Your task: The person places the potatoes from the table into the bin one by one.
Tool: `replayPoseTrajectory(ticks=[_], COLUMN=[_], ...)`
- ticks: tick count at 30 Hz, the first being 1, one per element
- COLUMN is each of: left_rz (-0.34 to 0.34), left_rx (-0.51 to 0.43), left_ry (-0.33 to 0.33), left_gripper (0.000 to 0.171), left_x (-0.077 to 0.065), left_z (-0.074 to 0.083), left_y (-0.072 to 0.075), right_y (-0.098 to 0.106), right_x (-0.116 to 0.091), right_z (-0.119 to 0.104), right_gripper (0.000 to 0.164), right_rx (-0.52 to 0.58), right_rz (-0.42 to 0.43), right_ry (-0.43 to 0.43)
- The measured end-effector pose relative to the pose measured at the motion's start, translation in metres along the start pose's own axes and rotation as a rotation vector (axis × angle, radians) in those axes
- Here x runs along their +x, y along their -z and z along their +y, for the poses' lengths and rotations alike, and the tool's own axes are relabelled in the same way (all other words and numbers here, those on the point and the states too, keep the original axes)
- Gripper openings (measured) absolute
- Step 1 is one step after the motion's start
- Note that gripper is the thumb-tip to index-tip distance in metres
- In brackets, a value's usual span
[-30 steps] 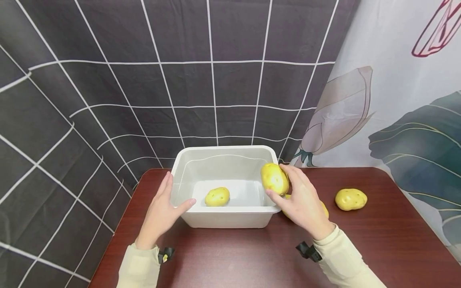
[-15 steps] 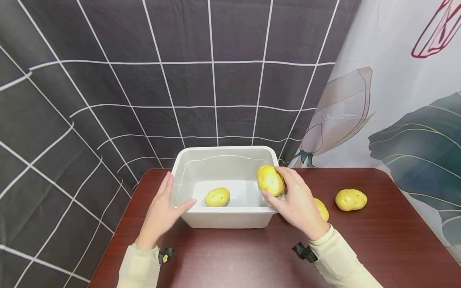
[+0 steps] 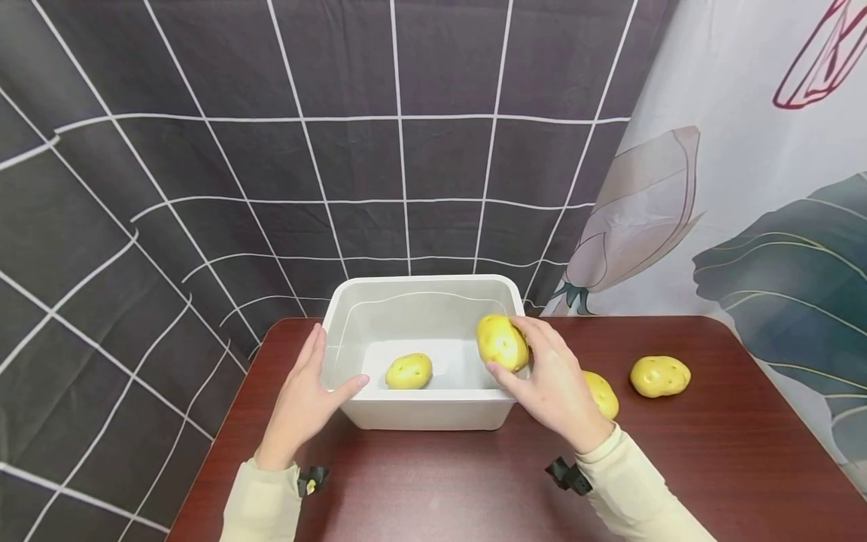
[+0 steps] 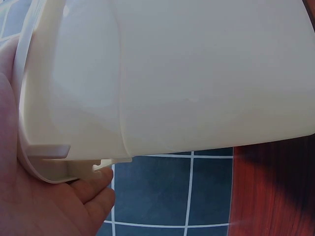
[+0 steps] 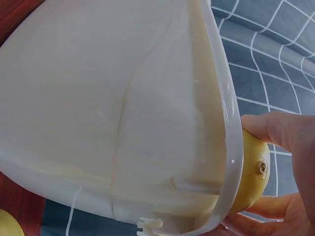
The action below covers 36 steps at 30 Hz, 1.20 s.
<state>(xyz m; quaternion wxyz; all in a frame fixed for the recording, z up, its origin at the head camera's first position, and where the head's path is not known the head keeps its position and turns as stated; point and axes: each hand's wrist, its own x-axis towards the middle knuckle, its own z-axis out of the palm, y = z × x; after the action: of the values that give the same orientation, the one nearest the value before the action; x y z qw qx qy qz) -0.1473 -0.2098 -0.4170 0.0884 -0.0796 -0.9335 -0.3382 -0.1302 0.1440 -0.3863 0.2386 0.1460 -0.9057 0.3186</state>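
Observation:
My right hand (image 3: 554, 384) grips a yellow potato (image 3: 500, 342) between thumb and fingers, over the right end of a white plastic bin (image 3: 433, 414). In the right wrist view this potato (image 5: 256, 169) shows just beyond the bin's rim (image 5: 234, 123). My left hand (image 3: 305, 399) holds the bin's left front corner, its thumb over the front rim and its fingers along the left side. The left wrist view has the fingers (image 4: 96, 189) right under the rim. Inside the bin, a second potato (image 3: 409, 371) lies on the floor.
Right of the bin, one potato (image 3: 600, 394) is partly hidden behind my right hand. Another potato (image 3: 660, 376) lies farther right on the dark red table (image 3: 440, 489). A dark grid-patterned curtain (image 3: 352, 158) hangs behind, with a printed white curtain (image 3: 759, 226) at the right.
My right hand has carried its potato left and slightly down, farther over the bin. The potato on the table behind it shows more. My left hand has stayed in place.

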Motion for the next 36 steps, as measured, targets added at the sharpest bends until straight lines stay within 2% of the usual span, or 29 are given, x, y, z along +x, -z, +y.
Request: replayPoseTrajectory(ticks=[11,20,36], left_rz=[-0.001,0.002,0.001], left_rx=[-0.001,-0.002,-0.001], left_ry=[-0.001,-0.006,-0.006], left_gripper=[0.108,0.108,0.108], left_x=[0.0003,-0.0002,0.0], left_z=[-0.001,-0.0012,0.0003], left_y=[-0.0006,-0.0004,-0.0009], right_y=[-0.0016,-0.0051,-0.0001], right_x=[-0.0003,0.0016,0.0001], right_z=[-0.0024,0.0011,0.0066], right_gripper=[0.061,0.03,0.032], right_rx=[-0.009,0.002,-0.029], right_rz=[-0.009,0.066,0.102], right_ry=[0.023,0.088,0.069])
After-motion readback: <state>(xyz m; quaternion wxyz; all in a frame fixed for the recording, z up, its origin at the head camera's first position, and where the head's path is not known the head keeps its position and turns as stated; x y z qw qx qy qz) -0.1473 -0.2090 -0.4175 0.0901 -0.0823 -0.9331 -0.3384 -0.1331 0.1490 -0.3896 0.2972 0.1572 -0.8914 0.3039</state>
